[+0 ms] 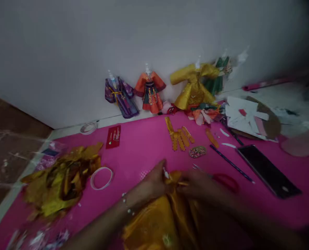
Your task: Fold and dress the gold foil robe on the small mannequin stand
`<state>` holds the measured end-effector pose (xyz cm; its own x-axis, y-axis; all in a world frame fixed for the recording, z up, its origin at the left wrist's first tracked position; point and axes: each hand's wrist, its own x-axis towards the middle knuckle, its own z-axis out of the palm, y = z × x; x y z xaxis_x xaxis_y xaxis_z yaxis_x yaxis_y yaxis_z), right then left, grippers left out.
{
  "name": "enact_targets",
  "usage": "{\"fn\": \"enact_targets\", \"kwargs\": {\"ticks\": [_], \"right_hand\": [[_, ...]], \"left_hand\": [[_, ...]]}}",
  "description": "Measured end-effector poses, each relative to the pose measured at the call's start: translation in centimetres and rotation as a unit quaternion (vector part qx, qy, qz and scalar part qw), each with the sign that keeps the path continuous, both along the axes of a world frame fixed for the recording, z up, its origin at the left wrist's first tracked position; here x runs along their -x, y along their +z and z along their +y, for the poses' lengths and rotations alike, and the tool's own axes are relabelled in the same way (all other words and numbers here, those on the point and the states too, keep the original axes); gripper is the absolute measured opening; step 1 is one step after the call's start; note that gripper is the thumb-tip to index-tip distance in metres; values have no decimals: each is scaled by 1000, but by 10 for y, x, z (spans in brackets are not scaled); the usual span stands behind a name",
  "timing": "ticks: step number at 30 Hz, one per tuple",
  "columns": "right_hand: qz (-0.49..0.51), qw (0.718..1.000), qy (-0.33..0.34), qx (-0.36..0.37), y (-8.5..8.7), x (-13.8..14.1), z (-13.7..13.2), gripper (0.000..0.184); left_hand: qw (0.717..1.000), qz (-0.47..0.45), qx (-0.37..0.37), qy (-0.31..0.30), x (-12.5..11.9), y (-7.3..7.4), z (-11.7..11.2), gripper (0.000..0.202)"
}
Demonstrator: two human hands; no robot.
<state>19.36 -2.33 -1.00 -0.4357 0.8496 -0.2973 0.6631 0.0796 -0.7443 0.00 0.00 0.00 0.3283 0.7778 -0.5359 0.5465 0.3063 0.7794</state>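
Observation:
A golden doll dress [154,222] of shiny fabric lies at the front of the pink tabletop, its upper part gathered between both hands. My left hand [157,178] is closed on its top left, where a small white piece [166,173] shows by the fingertips, perhaps part of a doll form. My right hand [192,182] pinches the fabric on the other side. Its fingertips are partly hidden and dim. Just past the right hand lie red-handled scissors [226,181], their blades partly covered.
Small dressed forms in purple [120,97], orange [149,91] and gold [194,86] lean on the wall. Gold scraps [58,184] and a tape ring [101,178] lie left. Gold cut strips [179,137], a pencil [231,163] and a phone [267,170] lie right.

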Motion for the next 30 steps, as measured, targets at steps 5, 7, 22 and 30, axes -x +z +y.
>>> {"fn": "enact_targets", "kwargs": {"ticks": [5,7,22,30], "right_hand": [[3,1000,-7,3,4,-2,-1,26],[-8,1000,-20,1,4,-1,-1,22],[33,998,-56,-19,-4,2,-4,14],[61,995,-78,-3,-14,1,-10,10]], "left_hand": [[1000,0,8,6,-2,0,-3,118],[1000,4,11,4,-3,1,-2,116],[999,-45,-3,30,2,-11,-1,109],[995,-89,19,36,9,-5,-5,117]]}}
